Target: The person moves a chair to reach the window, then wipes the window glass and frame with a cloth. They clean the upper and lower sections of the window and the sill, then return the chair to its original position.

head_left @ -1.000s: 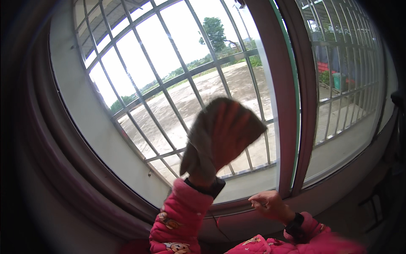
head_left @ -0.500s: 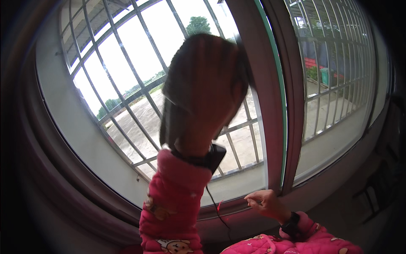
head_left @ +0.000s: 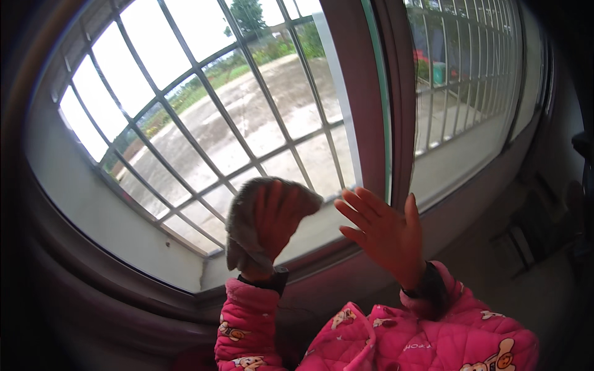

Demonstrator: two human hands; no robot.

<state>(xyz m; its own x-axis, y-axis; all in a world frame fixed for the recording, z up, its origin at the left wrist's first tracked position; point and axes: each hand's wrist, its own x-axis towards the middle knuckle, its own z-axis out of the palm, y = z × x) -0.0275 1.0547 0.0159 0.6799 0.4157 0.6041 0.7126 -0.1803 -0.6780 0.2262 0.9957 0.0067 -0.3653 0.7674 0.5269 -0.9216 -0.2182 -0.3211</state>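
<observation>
My left hand (head_left: 273, 219) holds a grey cloth (head_left: 242, 226) with its fingers laid over it, low in front of the left window pane. Cloth spreads past both sides of the hand, and one corner points right. Whether it touches the glass I cannot tell. To the right, my right hand (head_left: 391, 238) is raised near the bottom of the window frame, its fingers spread and nothing in it. Both arms wear pink quilted sleeves with dark bands at the wrists.
A brown-red upright frame (head_left: 355, 86) divides the left pane from the right window section. Metal bars (head_left: 199, 69) stand beyond the glass, with a paved yard (head_left: 247, 102) and a green bin (head_left: 439, 73) outside. Dark furniture (head_left: 523, 244) stands at the right.
My left hand has come down from high on the pane with the cloth. My right hand has risen from the sill and opened from a closed shape. The view has shifted.
</observation>
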